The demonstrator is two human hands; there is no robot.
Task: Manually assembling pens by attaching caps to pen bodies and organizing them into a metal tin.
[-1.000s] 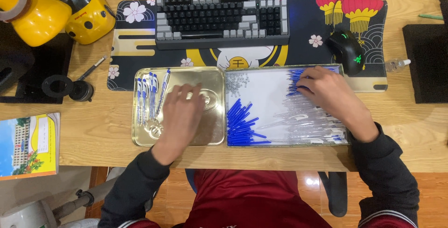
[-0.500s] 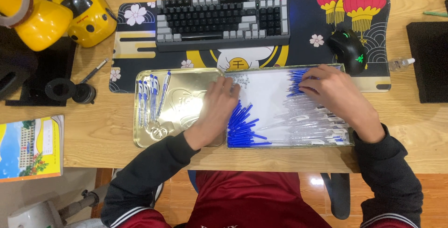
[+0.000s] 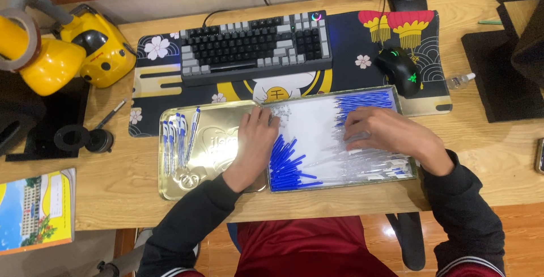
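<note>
My left hand [image 3: 255, 141] lies across the seam between a gold metal tray [image 3: 170, 189] and a white-lined tray [image 3: 309, 121]. Its fingers are apart, with the tips at a small heap of tiny clear parts [image 3: 281, 112]. My right hand [image 3: 385, 135] rests in the white-lined tray, its fingers curled onto a clear pen barrel [image 3: 354, 141] from the pile of barrels [image 3: 368, 163]. Blue pen pieces [image 3: 286, 163] lie just right of my left hand. More blue pieces [image 3: 362, 101] sit at the tray's far side. Several assembled pens [image 3: 178, 138] lie in the gold tray.
A keyboard [image 3: 255, 44] and a black mouse [image 3: 403, 70] sit on a patterned desk mat [image 3: 345, 44] behind the trays. A yellow machine [image 3: 68, 56] stands at the far left, a booklet [image 3: 34, 209] at the near left, and black stands [image 3: 498, 67] at the right.
My left hand has moved right, from the middle of the gold tray to the edge of the white-lined tray. My right hand has stayed over the clear barrels.
</note>
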